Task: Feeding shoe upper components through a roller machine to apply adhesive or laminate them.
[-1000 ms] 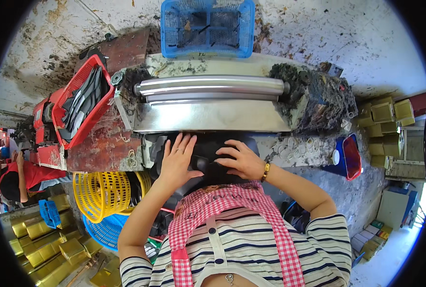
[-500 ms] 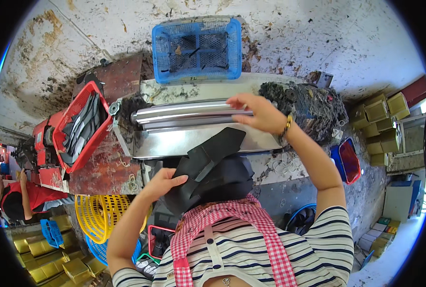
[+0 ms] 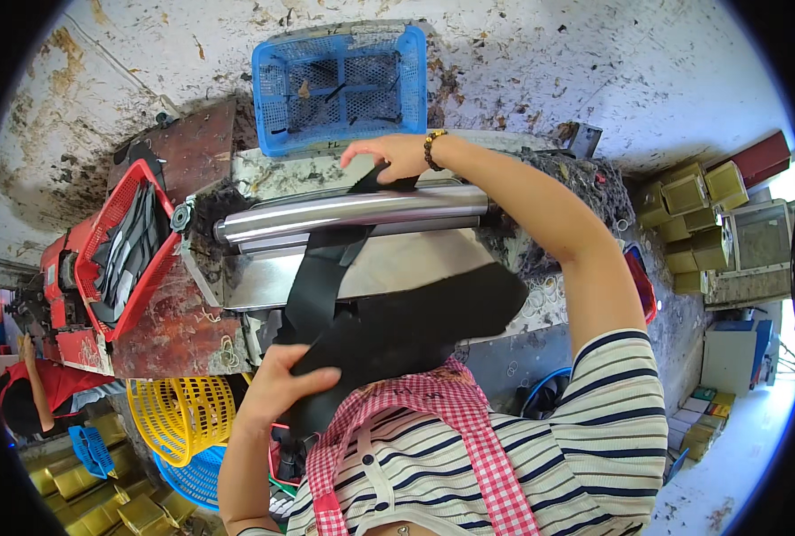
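Observation:
My left hand point(image 3: 286, 384) grips the edge of a stack of black leather-like pieces point(image 3: 406, 326) that lies across my lap, thumb on top. One black leather-like strip point(image 3: 313, 286) runs up from there over the metal plate point(image 3: 389, 263) to the shiny metal rollers point(image 3: 353, 213). Its far end comes out behind the rollers. There my right hand point(image 3: 402, 159) reaches over the rollers, and its thumb and fingers close on that end. Where the strip passes the rollers, it is hidden.
A blue plastic basket point(image 3: 259, 98) with black scraps stands against the wall. To the left, a red basket point(image 3: 89, 259) holds dark cut pieces. A yellow basket point(image 3: 183, 447) is low at the left. Another person in red point(image 3: 54, 389) works at far left. Lint covers the machine's right end.
My right hand has moved left to behind the rollers and taken the strip's end. The strip now runs through the rollers. My left hand keeps its hold on the stack. The view has shifted slightly.

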Demonstrator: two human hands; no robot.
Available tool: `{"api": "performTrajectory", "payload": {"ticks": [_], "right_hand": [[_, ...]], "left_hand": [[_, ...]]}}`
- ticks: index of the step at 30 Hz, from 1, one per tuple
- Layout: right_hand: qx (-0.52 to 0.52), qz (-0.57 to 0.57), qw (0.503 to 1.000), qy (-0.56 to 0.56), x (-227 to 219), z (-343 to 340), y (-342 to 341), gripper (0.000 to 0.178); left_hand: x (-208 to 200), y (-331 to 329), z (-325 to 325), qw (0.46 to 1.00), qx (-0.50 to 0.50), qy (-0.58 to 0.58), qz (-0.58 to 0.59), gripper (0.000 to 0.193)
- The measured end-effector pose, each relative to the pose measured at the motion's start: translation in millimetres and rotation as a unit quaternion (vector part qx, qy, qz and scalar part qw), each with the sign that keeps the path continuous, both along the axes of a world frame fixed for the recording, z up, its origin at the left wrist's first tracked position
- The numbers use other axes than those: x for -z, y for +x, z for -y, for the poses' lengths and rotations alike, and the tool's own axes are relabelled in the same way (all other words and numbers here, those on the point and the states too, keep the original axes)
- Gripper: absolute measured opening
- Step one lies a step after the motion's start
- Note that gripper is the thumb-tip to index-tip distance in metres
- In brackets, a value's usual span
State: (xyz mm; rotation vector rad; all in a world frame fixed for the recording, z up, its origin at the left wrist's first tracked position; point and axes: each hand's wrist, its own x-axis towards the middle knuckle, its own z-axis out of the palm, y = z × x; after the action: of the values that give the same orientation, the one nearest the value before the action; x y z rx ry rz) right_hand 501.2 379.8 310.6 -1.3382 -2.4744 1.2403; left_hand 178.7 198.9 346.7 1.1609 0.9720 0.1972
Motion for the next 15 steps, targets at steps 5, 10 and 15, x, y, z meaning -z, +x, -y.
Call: {"api": "performTrajectory", "payload": {"ticks": [5,10,15], "right_hand": [[-0.106,0.175,0.952,0.229,6.6,-3.0,-1.0,0.035],[-0.093,0.214,0.952,0.195,36.2,-1.6,23.9,0.027],[-0.052,0.232,0.97,0.052,36.1,-11.2,20.8,0.061]], "left_hand": [[54.3,27.9,-6.0,0.972,-0.18,-0.143,-0.044,0.027],[70.6,24.9,-8.5,0.965,-0.263,-0.006,0.022,0.024],[105.4,7.0,56.3,0.801,0.119,0.521,-0.268,0.05]]}}
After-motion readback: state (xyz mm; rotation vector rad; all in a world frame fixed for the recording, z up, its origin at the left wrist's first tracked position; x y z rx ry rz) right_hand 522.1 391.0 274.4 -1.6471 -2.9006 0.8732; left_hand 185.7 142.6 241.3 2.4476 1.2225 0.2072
